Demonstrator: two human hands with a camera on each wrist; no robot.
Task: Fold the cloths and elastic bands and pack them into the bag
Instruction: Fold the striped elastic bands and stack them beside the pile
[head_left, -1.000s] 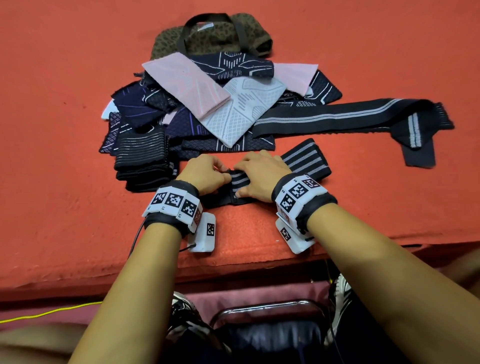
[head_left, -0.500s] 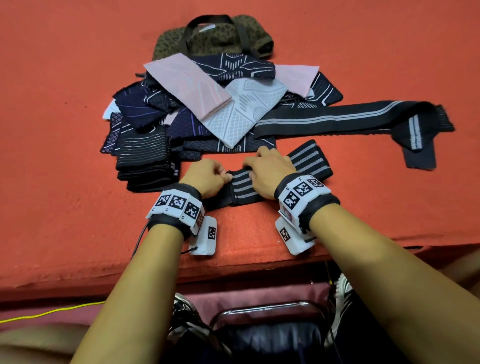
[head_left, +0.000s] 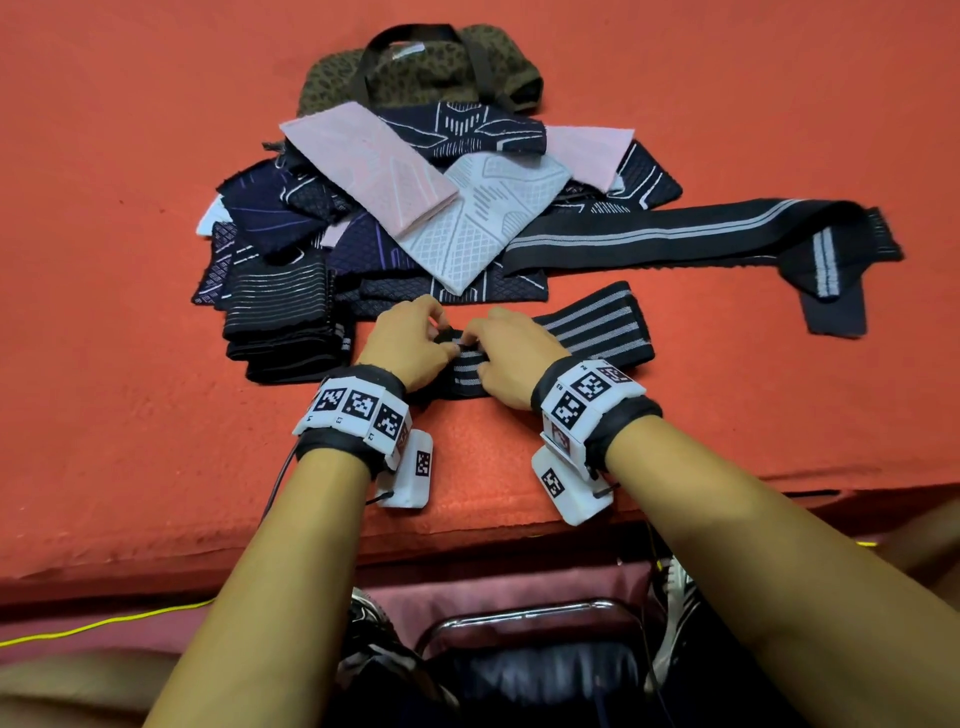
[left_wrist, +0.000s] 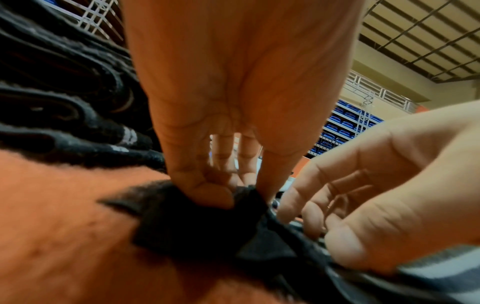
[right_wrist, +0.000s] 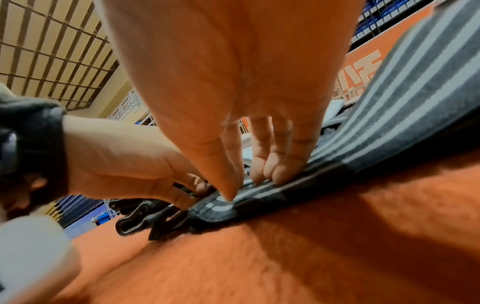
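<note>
So both hands are down on the striped elastic band (head_left: 582, 332) lying at the near edge of the orange table (head_left: 130, 405). The left hand (head_left: 402, 343) has its thumb and fingers pinched together on the black end of that band; you can see the fabric bunched up between them from the wrist view. The right hand (head_left: 511, 358) has its fingertips (right_wrist: 275, 170) pressed flat onto the stripes, thumb tip down too, not really curled round anything.

At 12 o'clock from the hands sits the heap of cloths (head_left: 415, 208), pink, white and navy, all loose. The leopard-print bag (head_left: 415, 73) is beyond that, far side of the heap, lying flat; can't tell what's inside. A folded black stack (head_left: 285, 322) sits at 9 o'clock, just beside the left hand. A second long band (head_left: 701, 234) stretches off toward 2 o'clock.
</note>
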